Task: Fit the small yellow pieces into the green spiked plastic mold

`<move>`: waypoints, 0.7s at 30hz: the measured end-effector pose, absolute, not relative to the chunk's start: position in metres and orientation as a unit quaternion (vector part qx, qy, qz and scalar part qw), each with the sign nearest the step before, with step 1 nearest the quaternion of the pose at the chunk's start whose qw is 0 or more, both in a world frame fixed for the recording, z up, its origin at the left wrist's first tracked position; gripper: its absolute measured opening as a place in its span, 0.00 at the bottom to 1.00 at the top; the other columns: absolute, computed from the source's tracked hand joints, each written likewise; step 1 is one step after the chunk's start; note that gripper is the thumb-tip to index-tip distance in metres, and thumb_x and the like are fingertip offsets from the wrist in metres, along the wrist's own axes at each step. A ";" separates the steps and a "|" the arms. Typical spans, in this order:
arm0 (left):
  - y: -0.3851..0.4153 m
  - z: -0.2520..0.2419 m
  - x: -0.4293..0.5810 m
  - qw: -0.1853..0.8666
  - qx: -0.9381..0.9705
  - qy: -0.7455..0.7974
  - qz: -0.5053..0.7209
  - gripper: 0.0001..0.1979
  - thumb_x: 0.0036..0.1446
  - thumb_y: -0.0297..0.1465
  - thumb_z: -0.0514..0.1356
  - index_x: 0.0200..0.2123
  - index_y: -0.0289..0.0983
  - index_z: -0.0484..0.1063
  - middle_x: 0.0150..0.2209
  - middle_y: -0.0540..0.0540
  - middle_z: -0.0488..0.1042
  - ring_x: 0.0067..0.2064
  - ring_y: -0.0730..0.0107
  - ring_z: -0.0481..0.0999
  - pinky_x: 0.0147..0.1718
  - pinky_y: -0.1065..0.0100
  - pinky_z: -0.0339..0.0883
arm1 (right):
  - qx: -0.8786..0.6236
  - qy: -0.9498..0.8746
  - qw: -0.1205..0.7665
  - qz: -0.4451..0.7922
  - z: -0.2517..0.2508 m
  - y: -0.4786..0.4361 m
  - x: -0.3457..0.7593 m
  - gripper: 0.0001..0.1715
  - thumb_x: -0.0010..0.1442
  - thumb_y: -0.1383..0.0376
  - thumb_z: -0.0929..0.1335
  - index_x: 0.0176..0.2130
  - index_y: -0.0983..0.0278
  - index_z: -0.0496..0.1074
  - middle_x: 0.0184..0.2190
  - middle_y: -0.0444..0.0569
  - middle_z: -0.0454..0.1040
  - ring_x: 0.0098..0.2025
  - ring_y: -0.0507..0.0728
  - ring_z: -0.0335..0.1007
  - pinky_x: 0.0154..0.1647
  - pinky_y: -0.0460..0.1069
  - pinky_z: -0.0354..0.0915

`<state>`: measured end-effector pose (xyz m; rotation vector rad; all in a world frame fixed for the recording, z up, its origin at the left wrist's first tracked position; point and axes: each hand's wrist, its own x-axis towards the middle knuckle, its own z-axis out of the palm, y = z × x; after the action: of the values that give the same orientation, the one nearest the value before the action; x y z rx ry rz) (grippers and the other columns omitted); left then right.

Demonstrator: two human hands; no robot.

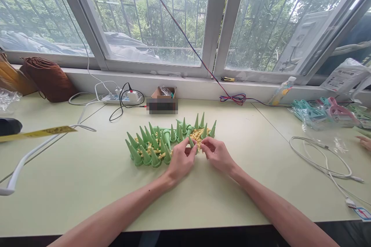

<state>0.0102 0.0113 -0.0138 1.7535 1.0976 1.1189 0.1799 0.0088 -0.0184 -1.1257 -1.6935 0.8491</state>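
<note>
A cluster of green plastic cones [150, 144] stands on the pale green table [87, 177], with several small yellow pieces [198, 134] scattered among them. My left hand [181, 160] pinches one green cone [191, 142] at the cluster's near edge. Touching the same spot from the right, my right hand [217, 153] has its fingers pinched, seemingly on a small yellow piece. Both forearms reach in from the bottom edge.
A white power strip [121, 98] with plugged cables and a small cardboard box [164, 93] lie near the window sill. A brown cloth bag [46, 79] sits far left, a coiled white cable [321, 160] and bagged plastic clips [324, 112] at right. Another person's fingers [365, 142] show at the right edge.
</note>
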 end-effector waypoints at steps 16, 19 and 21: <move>0.012 -0.011 0.011 0.486 0.619 0.429 0.444 0.09 0.61 0.38 0.58 0.38 0.38 0.66 0.15 0.57 0.63 0.15 0.76 0.64 0.15 0.76 0.59 | -0.444 -0.661 0.470 0.381 -0.019 0.010 0.179 0.16 0.64 0.54 0.66 0.37 0.64 0.71 0.24 0.44 0.69 0.22 0.51 0.63 0.23 0.47 0.62; 0.010 -0.009 0.011 0.477 0.625 0.431 0.442 0.09 0.61 0.38 0.58 0.38 0.38 0.65 0.14 0.57 0.63 0.15 0.76 0.63 0.15 0.76 0.59 | -0.449 -0.652 0.467 0.393 -0.019 0.010 0.179 0.18 0.64 0.52 0.66 0.35 0.64 0.70 0.25 0.44 0.69 0.21 0.50 0.63 0.22 0.47 0.61; 0.009 -0.009 0.011 0.473 0.630 0.431 0.439 0.09 0.61 0.38 0.58 0.38 0.38 0.66 0.15 0.57 0.63 0.15 0.76 0.63 0.15 0.76 0.58 | -0.460 -0.651 0.460 0.391 -0.018 0.010 0.179 0.20 0.64 0.50 0.65 0.32 0.64 0.68 0.23 0.43 0.68 0.20 0.50 0.62 0.21 0.47 0.61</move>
<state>0.0114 0.0094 -0.0088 1.5430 1.0551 1.0754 0.1792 0.0097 -0.0185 -1.1331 -1.6038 0.9615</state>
